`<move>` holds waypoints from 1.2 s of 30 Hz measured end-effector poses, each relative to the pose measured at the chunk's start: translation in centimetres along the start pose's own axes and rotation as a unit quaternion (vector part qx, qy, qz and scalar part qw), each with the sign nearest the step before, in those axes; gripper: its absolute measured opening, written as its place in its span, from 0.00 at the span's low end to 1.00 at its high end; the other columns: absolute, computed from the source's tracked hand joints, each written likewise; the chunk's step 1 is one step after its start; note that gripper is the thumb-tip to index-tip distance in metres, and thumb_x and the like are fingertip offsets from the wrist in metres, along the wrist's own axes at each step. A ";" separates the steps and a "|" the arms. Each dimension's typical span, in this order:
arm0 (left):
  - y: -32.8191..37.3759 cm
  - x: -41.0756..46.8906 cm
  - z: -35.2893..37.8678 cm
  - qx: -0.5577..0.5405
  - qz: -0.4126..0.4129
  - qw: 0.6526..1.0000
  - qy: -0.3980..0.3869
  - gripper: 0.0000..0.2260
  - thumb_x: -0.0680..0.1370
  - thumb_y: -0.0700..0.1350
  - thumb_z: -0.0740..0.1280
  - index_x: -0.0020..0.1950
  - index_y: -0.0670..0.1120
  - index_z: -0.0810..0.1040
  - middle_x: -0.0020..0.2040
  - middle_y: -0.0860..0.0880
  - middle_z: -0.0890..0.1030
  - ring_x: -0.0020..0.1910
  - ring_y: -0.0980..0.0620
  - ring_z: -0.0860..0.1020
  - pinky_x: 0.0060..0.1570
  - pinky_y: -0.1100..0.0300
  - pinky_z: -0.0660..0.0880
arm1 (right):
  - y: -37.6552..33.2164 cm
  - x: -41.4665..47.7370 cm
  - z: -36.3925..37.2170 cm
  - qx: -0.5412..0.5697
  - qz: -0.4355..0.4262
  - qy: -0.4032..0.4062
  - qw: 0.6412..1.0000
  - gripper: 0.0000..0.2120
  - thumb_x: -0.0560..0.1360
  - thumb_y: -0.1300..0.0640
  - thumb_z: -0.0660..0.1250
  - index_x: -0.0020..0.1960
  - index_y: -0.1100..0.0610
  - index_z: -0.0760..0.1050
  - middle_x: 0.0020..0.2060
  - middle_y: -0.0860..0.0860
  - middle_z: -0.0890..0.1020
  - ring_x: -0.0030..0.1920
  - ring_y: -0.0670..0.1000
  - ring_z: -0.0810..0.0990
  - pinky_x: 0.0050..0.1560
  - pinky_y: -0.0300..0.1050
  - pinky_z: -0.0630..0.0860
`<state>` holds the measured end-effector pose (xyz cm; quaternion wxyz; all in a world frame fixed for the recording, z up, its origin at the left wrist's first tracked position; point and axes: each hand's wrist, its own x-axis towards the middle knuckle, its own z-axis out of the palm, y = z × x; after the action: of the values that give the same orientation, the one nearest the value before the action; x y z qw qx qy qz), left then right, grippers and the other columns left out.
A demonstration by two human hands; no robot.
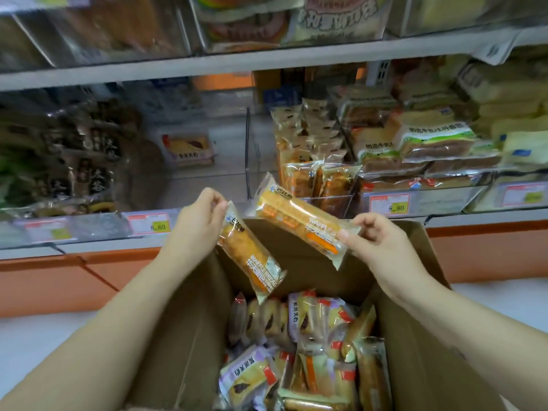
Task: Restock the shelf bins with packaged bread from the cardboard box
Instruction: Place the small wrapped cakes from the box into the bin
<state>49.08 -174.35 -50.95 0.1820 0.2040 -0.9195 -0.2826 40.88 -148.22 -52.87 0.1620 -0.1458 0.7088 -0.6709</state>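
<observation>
Left hand (197,216) pinches a waffle pack (252,256) by its top seal. Right hand (376,241) pinches a second pack (296,215). Both hang above the box (415,336), with the bin (332,203) at one o'clock.

Middle bin: the clear acrylic shelf bin (207,185) ahead is mostly bare; one flat yellow bread pack (188,150) lies at its back.
Divider: a clear upright acrylic panel (248,155) walls it on the right.
Right bin: standing orange waffle packs (305,176) crowd it, seemingly to the front.
Overhead: a grey shelf board (207,65) caps the opening.
Box mouth: left hand (198,221) pinches a hanging waffle bread pack (252,256), right hand (376,244) a slanted waffle bread pack (299,219), over the brown cardboard box (415,321).
</observation>
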 end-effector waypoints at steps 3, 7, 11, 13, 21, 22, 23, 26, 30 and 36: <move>0.5 0.5 -1.5 -0.009 -0.026 1.000 -0.004 0.06 0.81 0.47 0.59 0.49 0.46 0.72 0.38 0.53 0.75 0.41 0.50 0.73 0.40 0.57 0.65 | 0.0 0.0 1.1 0.085 0.017 -0.027 0.996 0.14 0.61 0.49 0.73 0.44 0.49 0.75 0.43 0.50 0.84 0.49 0.51 0.84 0.45 0.45 0.77; 2.2 1.1 -2.3 -0.194 -0.089 0.974 -0.076 0.08 0.81 0.47 0.61 0.47 0.46 0.76 0.37 0.50 0.79 0.35 0.55 0.77 0.33 0.63 0.72 | -0.5 0.4 2.6 0.047 0.013 -0.076 0.996 0.12 0.66 0.57 0.74 0.46 0.53 0.74 0.41 0.48 0.84 0.49 0.50 0.83 0.52 0.51 0.78; 3.0 1.1 -3.2 -0.307 -0.149 0.928 -0.148 0.09 0.81 0.49 0.61 0.48 0.45 0.76 0.36 0.49 0.80 0.34 0.55 0.79 0.32 0.62 0.75 | -1.7 1.1 2.8 -0.035 0.011 -0.154 0.987 0.20 0.70 0.63 0.73 0.55 0.44 0.72 0.54 0.46 0.78 0.57 0.48 0.79 0.61 0.51 0.75; 3.3 1.1 -3.4 -0.295 -0.144 0.932 -0.153 0.09 0.81 0.49 0.61 0.48 0.46 0.75 0.35 0.50 0.80 0.33 0.57 0.79 0.30 0.64 0.75 | -2.3 1.5 3.0 -0.120 -0.009 -0.213 0.970 0.26 0.67 0.56 0.73 0.59 0.37 0.69 0.58 0.42 0.75 0.59 0.44 0.76 0.62 0.49 0.74; 4.3 0.7 -3.9 -0.268 -0.116 0.940 -0.175 0.08 0.81 0.47 0.61 0.48 0.43 0.74 0.40 0.44 0.81 0.38 0.50 0.81 0.37 0.55 0.80 | -3.3 1.7 5.3 -0.210 -0.077 -0.227 0.948 0.24 0.67 0.35 0.66 0.61 0.42 0.72 0.55 0.37 0.79 0.57 0.35 0.75 0.57 0.33 0.71; 4.4 0.7 -4.0 -0.260 -0.114 0.942 -0.180 0.09 0.81 0.48 0.61 0.48 0.43 0.74 0.40 0.44 0.81 0.37 0.50 0.81 0.36 0.57 0.80 | -3.5 1.6 5.4 -0.209 -0.088 -0.223 0.948 0.21 0.67 0.36 0.65 0.58 0.42 0.73 0.52 0.37 0.80 0.55 0.34 0.75 0.54 0.30 0.71; 4.5 0.7 -4.1 -0.254 -0.113 0.942 -0.186 0.09 0.81 0.48 0.61 0.49 0.42 0.74 0.39 0.44 0.81 0.37 0.50 0.81 0.35 0.58 0.79 | -3.6 1.5 5.5 -0.211 -0.097 -0.215 0.949 0.17 0.68 0.38 0.66 0.56 0.41 0.74 0.51 0.37 0.80 0.54 0.33 0.76 0.52 0.27 0.70; 5.0 0.6 -4.4 -0.247 -0.097 0.943 -0.203 0.08 0.81 0.47 0.61 0.48 0.43 0.74 0.38 0.46 0.80 0.35 0.52 0.80 0.36 0.57 0.79 | -3.8 1.4 5.6 -0.233 -0.124 -0.194 0.945 0.19 0.70 0.46 0.71 0.60 0.41 0.72 0.54 0.36 0.78 0.56 0.34 0.74 0.53 0.26 0.69; 6.1 0.8 -5.0 -0.095 0.025 0.985 -0.143 0.07 0.80 0.51 0.61 0.44 0.51 0.74 0.39 0.51 0.78 0.37 0.55 0.75 0.41 0.56 0.75 | -5.1 1.6 5.7 -0.285 -0.184 -0.133 0.931 0.23 0.68 0.49 0.72 0.61 0.42 0.70 0.52 0.39 0.76 0.54 0.35 0.73 0.49 0.22 0.66; 8.5 2.1 -7.0 -0.140 0.144 0.980 0.000 0.06 0.78 0.47 0.64 0.43 0.56 0.73 0.41 0.56 0.79 0.40 0.63 0.77 0.40 0.71 0.72 | -9.0 3.8 5.8 -0.223 -0.241 -0.104 0.939 0.23 0.69 0.55 0.74 0.60 0.47 0.69 0.50 0.38 0.78 0.51 0.34 0.76 0.45 0.24 0.71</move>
<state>48.12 -172.02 -40.00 0.2476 0.0420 -0.8904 -0.3796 39.75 -155.58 -44.28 0.0314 -0.4133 0.7632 -0.4957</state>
